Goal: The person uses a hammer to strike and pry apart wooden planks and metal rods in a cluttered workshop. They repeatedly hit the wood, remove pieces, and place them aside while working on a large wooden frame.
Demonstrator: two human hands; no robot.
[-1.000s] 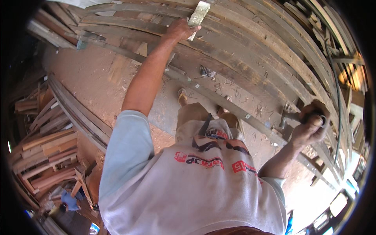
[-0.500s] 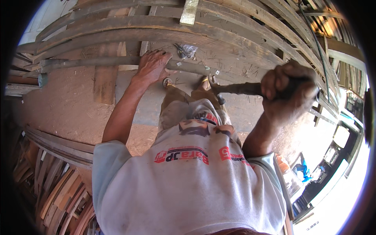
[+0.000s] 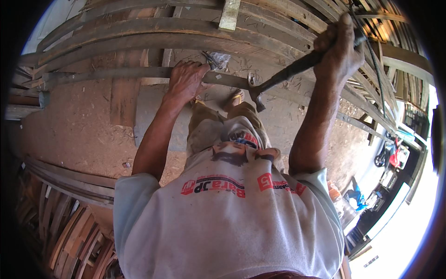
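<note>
My left hand [image 3: 188, 80] is closed over a long, narrow wooden slat [image 3: 125, 73] that runs across in front of me, just beyond my feet. In my right hand [image 3: 341, 51], raised at the far right, is the dark handle of a claw hammer [image 3: 290, 70]. The handle slopes down to the left, and the hammer's head lies against the slat, to the right of my left hand. Whether a nail sits at the head is too small to tell. Close to my left fingers, a clear plastic bag [image 3: 219, 60] lies on the floor beyond the slat.
Several long boards [image 3: 153, 42] stretch across beyond the slat, with a short pale wood block [image 3: 229, 16] lying over them. Stacked timber [image 3: 69, 237] stands at the near left. My feet [image 3: 236, 98] are close to the slat, on a floor littered with chips.
My right hand has moved up and away from me, so the hammer's handle now slants instead of lying nearly level. The hammer's head stays near the slat. My left hand keeps its hold.
</note>
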